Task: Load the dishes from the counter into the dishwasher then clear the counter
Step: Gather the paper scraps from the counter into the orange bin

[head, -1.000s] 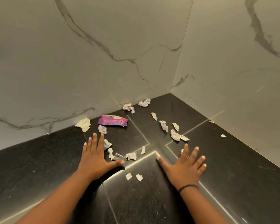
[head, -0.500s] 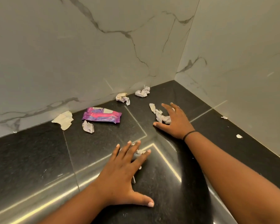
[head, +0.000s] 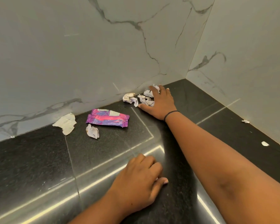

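Black speckled counter point(head: 31, 167) carries litter along the marble wall: a purple-pink wrapper point(head: 107, 118) lying flat, a flattened white paper point(head: 65, 122) left of it, a crumpled scrap point(head: 92, 131) just in front — and more crumpled scraps point(head: 130, 99) near the corner.

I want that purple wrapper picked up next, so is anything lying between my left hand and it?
Nothing visible does. The left hand rests near the front of the counter, and the purple wrapper lies farther back by the wall with bare counter between. A crumpled paper scrap lies just left of that line.
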`<state>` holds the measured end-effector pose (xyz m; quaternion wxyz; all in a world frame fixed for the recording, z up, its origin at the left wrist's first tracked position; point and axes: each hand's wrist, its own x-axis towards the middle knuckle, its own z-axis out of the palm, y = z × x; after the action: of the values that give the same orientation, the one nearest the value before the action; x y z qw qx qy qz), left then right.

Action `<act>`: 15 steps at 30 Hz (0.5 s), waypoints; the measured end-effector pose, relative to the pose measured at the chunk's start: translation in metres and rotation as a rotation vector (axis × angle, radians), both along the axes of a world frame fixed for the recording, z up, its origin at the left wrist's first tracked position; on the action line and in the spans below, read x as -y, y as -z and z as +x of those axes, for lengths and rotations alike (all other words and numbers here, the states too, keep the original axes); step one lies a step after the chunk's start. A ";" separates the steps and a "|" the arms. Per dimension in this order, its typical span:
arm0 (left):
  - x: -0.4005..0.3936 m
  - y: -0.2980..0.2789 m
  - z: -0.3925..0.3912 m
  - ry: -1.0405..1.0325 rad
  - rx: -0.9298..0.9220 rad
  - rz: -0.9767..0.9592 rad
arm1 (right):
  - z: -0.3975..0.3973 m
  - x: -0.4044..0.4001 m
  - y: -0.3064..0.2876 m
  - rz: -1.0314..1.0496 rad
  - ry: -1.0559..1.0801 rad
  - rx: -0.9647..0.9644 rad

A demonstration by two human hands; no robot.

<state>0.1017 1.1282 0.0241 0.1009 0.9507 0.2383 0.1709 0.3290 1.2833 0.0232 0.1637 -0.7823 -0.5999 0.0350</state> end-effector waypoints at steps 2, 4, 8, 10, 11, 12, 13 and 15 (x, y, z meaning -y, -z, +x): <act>-0.002 0.004 0.001 -0.019 0.013 0.080 | -0.003 -0.011 0.000 -0.020 0.017 -0.013; -0.003 0.009 0.002 -0.046 0.031 0.158 | -0.006 -0.023 0.002 0.004 -0.004 -0.014; -0.002 0.017 0.003 -0.099 0.047 0.197 | -0.007 -0.034 0.003 0.059 -0.038 -0.053; -0.001 0.017 0.003 -0.106 0.068 0.212 | -0.008 -0.031 0.003 0.075 -0.029 -0.050; 0.001 0.017 0.002 -0.103 0.083 0.218 | -0.009 -0.026 0.001 0.074 -0.029 -0.023; 0.001 0.016 0.001 -0.097 0.092 0.222 | -0.009 -0.022 -0.001 0.066 -0.030 0.002; 0.002 0.015 -0.001 -0.084 0.096 0.227 | -0.009 -0.015 -0.002 0.050 -0.028 0.016; 0.002 0.014 -0.002 -0.052 0.079 0.217 | -0.008 0.004 -0.003 0.033 -0.042 0.019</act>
<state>0.0997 1.1263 0.0098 0.0023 0.9420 0.2389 0.2356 0.3205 1.2793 0.0264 0.1701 -0.7669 -0.6184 0.0212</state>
